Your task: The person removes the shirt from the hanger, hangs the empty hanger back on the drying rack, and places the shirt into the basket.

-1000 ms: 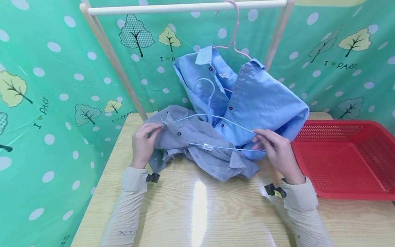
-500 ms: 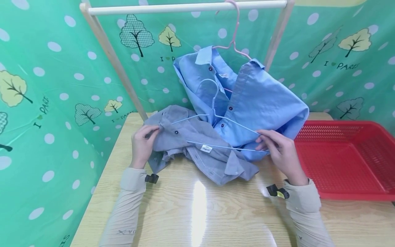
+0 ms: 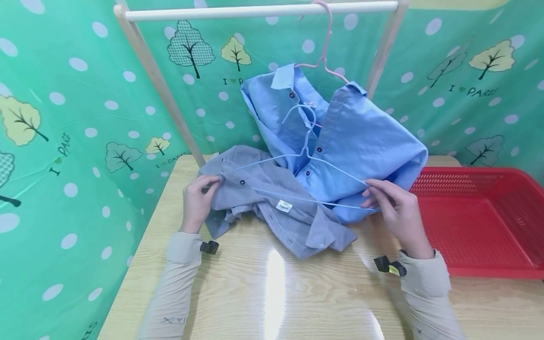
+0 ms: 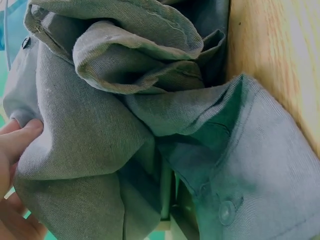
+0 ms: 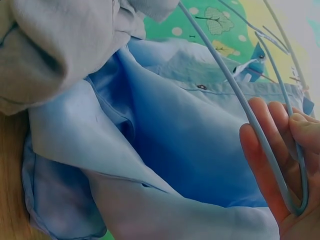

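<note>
With thumb and fingertips my left hand (image 3: 199, 200) pinches the grey shirt (image 3: 272, 177) near its collar, at the left. The left wrist view shows the thumb pressed into the grey cloth (image 4: 85, 120). My right hand (image 3: 395, 208) grips one end of a light blue hanger (image 3: 335, 167); in the right wrist view the hanger's bent end (image 5: 295, 205) lies across the fingers under the thumb. The hanger's other end disappears into the shirt's left shoulder. Its hook (image 3: 307, 111) points up and overlaps a blue shirt (image 3: 361, 137) behind it.
The blue shirt hangs on a pink hanger (image 3: 327, 40) from the white bar (image 3: 255, 12) of a wooden-legged rack. A red basket (image 3: 480, 269) stands on the right of the wooden table (image 3: 238, 293). Green patterned cloth (image 3: 97, 198) covers the walls.
My right hand has shifted rightward with the hanger's end, and the hook has swung right. My left hand has barely moved and keeps its pinch on the grey shirt.
</note>
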Demonstrator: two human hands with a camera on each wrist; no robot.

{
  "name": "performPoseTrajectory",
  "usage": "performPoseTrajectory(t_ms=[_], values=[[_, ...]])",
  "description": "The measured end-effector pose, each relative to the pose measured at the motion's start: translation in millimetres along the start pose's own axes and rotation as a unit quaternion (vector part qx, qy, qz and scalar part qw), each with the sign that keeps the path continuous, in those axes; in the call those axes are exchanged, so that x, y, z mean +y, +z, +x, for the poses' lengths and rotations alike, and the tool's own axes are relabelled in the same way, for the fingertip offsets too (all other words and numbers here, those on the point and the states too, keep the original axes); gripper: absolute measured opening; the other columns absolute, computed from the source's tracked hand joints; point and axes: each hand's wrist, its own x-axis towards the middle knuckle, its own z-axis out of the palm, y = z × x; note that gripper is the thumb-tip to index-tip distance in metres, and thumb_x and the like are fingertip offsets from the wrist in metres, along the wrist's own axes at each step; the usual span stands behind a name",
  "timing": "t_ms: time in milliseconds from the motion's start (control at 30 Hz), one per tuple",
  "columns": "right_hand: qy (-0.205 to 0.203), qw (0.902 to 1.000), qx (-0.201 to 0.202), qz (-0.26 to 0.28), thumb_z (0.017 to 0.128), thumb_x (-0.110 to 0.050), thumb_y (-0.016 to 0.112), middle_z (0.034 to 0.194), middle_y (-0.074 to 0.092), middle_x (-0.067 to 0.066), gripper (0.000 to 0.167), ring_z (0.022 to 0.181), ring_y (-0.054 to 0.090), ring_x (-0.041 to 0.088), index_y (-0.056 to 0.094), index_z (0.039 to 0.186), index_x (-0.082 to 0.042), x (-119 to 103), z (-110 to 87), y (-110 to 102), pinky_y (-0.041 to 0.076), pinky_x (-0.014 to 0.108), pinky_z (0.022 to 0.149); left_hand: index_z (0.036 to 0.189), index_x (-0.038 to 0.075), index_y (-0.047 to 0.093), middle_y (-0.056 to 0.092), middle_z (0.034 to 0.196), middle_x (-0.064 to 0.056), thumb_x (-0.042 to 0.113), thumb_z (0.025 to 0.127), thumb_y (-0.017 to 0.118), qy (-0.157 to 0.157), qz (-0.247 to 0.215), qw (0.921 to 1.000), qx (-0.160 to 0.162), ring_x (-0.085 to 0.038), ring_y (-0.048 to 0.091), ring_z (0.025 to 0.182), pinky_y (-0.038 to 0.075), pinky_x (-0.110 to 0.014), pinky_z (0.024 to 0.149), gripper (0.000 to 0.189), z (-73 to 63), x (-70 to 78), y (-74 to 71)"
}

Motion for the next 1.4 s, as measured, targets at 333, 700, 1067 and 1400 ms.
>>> performPoseTrajectory(t_ms=[333,700,1067,1400], values=[[0.014,0.9999,0.007,0.003,0.092,0.014,0.057,0.086,0.069,0.014,0.028,0.07,0.069,0.005,0.069,0.115,0.003,-1,-0.1,-3,0.058,0.014,0.067,0.099,0.004,0.077,0.076,0.1,-0.01,0.005,0.088,0.073,-0.017,-0.005,0.9997,-0.016,-0.022,0.07,0.093,0.049,-0.009,0.08,0.012,-1.1,0.6,-3.8],[-0.012,0.9994,0.031,-0.009,0.087,0.02,0.059,0.084,0.069,0.014,0.033,0.069,0.068,0.004,0.07,0.114,0.005,-1,0.4,-8,0.057,0.011,0.07,0.101,0.004,0.077,0.075,0.099,-0.011,0.005,0.088,0.074,-0.022,-0.004,0.9995,-0.023,-0.022,0.069,0.09,0.05,-0.006,0.078,0.014,-3.3,-0.3,-9.5],[0.009,0.9994,0.026,-0.022,0.088,0.018,0.06,0.087,0.069,0.013,0.033,0.073,0.068,0.001,0.068,0.117,0.005,-5,-1.6,-12,0.056,0.011,0.075,0.103,0.006,0.077,0.076,0.1,-0.01,0.012,0.088,0.074,-0.034,-0.021,0.9985,-0.039,-0.013,0.068,0.088,0.052,-0.008,0.077,0.016,-7.2,-1.1,-13.6],[0.007,0.9993,0.026,-0.024,0.088,0.019,0.06,0.088,0.069,0.012,0.033,0.073,0.069,0.002,0.068,0.117,0.005,-4,-2.9,-12,0.057,0.012,0.074,0.105,0.01,0.078,0.076,0.1,-0.006,0.02,0.091,0.073,-0.031,-0.029,0.9983,-0.039,0.007,0.063,0.086,0.053,-0.01,0.074,0.017,-3.7,0.4,-19.5]])
